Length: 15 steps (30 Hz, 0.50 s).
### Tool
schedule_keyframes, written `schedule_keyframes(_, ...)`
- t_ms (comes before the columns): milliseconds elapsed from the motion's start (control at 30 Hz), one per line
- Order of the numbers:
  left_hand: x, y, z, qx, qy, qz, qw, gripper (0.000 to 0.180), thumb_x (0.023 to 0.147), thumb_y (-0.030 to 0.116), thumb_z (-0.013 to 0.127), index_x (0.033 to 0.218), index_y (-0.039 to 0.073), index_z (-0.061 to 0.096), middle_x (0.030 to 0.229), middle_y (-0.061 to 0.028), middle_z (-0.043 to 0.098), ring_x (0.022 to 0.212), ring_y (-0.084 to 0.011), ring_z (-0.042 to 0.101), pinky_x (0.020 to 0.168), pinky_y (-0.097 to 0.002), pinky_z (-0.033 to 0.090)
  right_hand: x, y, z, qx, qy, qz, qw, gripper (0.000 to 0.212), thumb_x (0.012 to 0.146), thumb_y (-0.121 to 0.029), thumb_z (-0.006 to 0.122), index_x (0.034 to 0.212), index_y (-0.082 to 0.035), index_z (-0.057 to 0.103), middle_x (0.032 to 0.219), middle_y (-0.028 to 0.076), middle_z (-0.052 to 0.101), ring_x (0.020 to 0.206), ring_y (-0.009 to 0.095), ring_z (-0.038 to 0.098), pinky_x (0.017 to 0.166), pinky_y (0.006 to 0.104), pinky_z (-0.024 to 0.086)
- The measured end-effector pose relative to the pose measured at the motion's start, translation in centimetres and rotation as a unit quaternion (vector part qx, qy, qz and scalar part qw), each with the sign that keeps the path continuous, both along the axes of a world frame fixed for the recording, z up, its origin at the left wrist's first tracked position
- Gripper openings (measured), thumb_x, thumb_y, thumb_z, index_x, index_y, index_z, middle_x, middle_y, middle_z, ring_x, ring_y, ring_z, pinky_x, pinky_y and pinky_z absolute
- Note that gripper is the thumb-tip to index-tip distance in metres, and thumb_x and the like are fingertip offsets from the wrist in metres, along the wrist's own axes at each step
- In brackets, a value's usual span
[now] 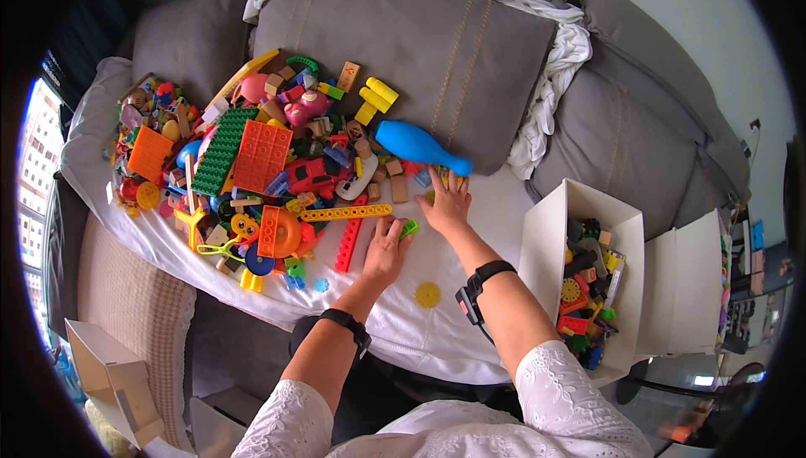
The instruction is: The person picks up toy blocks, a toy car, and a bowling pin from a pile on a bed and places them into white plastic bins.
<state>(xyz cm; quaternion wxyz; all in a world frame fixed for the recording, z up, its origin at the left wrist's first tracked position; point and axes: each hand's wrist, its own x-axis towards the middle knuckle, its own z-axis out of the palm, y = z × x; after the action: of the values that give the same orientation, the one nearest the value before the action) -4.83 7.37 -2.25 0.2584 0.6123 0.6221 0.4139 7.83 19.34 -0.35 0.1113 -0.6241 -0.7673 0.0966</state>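
Note:
A big heap of colourful plastic and wooden toy pieces (269, 156) lies on a white sheet (487, 223) over a grey sofa. My left hand (384, 250) rests on the sheet at the heap's near edge, fingers around a small green piece (410, 227), beside a long red brick (348, 245). My right hand (445, 203) reaches further, fingers spread on small pieces just below a blue bowling pin (420, 146). A yellow round disc (427, 294) lies alone on the sheet near my right forearm. Both wrists wear black bands.
A white box (546, 240) with several sorted toy pieces stands at the right, a second white box (693, 282) beyond it. Grey cushions (403, 47) with a white cloth (554, 63) back the sofa. Cardboard boxes (109, 374) sit on the floor at lower left.

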Motion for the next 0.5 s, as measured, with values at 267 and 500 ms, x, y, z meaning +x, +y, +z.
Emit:
schedule_keyframes(267,0.1,0.0,-0.8,0.013,0.001,0.001,1.000,0.032,0.090,0.016,0.061,0.121,0.011,0.055,0.115,-0.0195,0.049,0.105,-0.0414,0.052,0.090,-0.0463,0.046,2.5,-3.3,-1.0,0.037,-0.021,0.067,0.997,0.046,0.083,-0.026,0.069,0.127,-0.022,0.056,0.128,0.014,0.043,0.113,0.039,0.043,0.092,0.0494,0.041)
schedule_keyframes(500,0.0,-0.2,-0.6,-0.008,0.065,-0.024,0.998,0.031,0.088,0.018,0.063,0.119,0.015,0.060,0.117,-0.0158,0.051,0.108,-0.0391,0.052,0.091,-0.0461,0.047,5.1,-8.9,-1.4,0.040,0.012,0.040,0.998,0.043,0.084,-0.021,0.067,0.125,-0.019,0.053,0.118,0.017,0.045,0.103,0.038,0.049,0.081,0.0467,0.047)
